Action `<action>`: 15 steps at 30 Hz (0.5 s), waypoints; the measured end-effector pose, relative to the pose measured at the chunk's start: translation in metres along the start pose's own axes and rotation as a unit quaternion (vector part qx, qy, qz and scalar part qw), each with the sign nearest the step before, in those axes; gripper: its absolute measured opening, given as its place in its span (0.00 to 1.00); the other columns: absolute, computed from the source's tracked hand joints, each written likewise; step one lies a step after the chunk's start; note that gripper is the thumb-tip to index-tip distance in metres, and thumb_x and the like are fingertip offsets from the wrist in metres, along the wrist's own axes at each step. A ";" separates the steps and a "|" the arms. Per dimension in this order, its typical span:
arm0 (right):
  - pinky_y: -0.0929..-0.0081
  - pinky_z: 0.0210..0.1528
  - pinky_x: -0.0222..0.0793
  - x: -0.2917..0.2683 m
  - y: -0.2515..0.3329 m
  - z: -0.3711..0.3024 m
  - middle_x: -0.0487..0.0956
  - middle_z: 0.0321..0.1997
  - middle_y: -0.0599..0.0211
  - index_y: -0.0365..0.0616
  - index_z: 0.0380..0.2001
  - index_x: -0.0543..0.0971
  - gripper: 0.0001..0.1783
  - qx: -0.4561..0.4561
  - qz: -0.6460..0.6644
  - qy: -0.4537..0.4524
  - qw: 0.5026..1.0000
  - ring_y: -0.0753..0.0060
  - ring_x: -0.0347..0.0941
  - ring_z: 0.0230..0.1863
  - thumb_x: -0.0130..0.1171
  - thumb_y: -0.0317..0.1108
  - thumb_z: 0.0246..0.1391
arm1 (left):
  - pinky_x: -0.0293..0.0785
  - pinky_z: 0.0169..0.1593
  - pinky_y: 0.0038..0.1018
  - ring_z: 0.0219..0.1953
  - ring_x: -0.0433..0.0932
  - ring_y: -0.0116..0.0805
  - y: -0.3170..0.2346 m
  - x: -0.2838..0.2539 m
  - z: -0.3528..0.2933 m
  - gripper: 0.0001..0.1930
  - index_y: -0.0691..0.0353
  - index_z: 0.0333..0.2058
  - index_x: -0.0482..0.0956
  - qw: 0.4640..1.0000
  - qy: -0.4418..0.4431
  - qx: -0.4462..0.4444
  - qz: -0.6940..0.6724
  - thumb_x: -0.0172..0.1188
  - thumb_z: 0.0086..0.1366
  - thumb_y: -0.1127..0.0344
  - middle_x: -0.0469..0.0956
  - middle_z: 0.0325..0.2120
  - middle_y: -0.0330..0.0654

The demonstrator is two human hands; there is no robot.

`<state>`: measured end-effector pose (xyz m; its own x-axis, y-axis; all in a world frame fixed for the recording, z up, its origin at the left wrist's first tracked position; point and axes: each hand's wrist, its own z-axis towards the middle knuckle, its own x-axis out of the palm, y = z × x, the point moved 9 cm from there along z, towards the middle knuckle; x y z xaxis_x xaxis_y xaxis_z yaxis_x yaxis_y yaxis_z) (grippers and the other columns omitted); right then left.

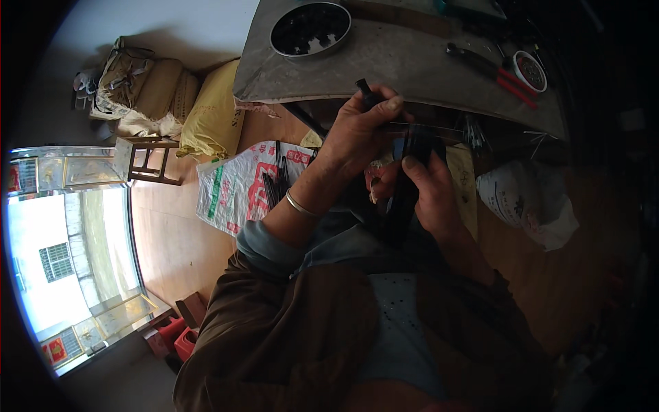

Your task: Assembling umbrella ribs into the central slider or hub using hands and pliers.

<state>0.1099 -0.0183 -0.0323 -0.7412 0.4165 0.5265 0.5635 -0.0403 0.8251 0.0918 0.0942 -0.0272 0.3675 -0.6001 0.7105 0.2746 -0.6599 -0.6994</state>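
Below the table (412, 65) edge, both hands grip: left hand (357, 134) pinches a thin dark rod (366, 93), right hand (429, 189) clasps a dark bundle (412, 147); seating the rod likely needs careful alignment.

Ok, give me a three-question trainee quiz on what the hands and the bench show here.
1. True or false: the left hand wears a silver bangle at the wrist.
2. What does the right hand grip? A) a bundle of thin black strips B) a hammer C) a cup
3. What lies on the grey bench nearest the small round tin?

Key
1. True.
2. A.
3. The red-handled pliers.
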 end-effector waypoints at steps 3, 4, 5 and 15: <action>0.71 0.34 0.77 0.002 0.000 0.000 0.77 0.30 0.60 0.37 0.45 0.67 0.15 -0.007 -0.016 0.003 1.000 0.65 0.78 0.30 0.47 0.38 0.63 | 0.77 0.40 0.31 0.36 0.78 0.32 0.000 -0.003 -0.002 0.03 0.60 0.37 0.74 0.999 -0.028 -0.013 -0.013 0.56 0.65 0.69 0.76 0.32 0.39; 0.71 0.34 0.77 0.003 0.000 -0.001 0.77 0.30 0.60 0.37 0.45 0.67 0.15 -0.002 -0.013 -0.004 1.000 0.66 0.78 0.30 0.47 0.38 0.63 | 0.78 0.39 0.31 0.35 0.78 0.31 0.000 -0.004 -0.003 0.03 0.60 0.36 0.75 0.999 -0.043 -0.020 -0.026 0.58 0.63 0.72 0.76 0.30 0.37; 0.71 0.35 0.77 0.003 0.000 -0.001 0.77 0.30 0.61 0.38 0.45 0.67 0.14 0.002 -0.010 -0.010 1.000 0.66 0.78 0.30 0.46 0.38 0.63 | 0.78 0.39 0.31 0.35 0.78 0.31 0.000 -0.004 -0.004 0.03 0.60 0.36 0.75 0.998 -0.044 -0.018 -0.028 0.58 0.63 0.72 0.76 0.30 0.37; 0.72 0.34 0.76 0.002 -0.004 0.000 0.77 0.31 0.63 0.39 0.43 0.68 0.14 0.006 -0.031 -0.009 0.999 0.68 0.78 0.30 0.47 0.39 0.63 | 0.78 0.37 0.28 0.33 0.77 0.30 -0.002 -0.007 -0.006 0.05 0.61 0.38 0.76 0.998 -0.055 -0.005 -0.036 0.58 0.63 0.72 0.76 0.31 0.39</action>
<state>0.1063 -0.0169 -0.0341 -0.7678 0.4340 0.4713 0.5214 -0.0042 0.8533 0.0832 0.0966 -0.0302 0.4415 -0.4980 0.7464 0.2948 -0.7052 -0.6448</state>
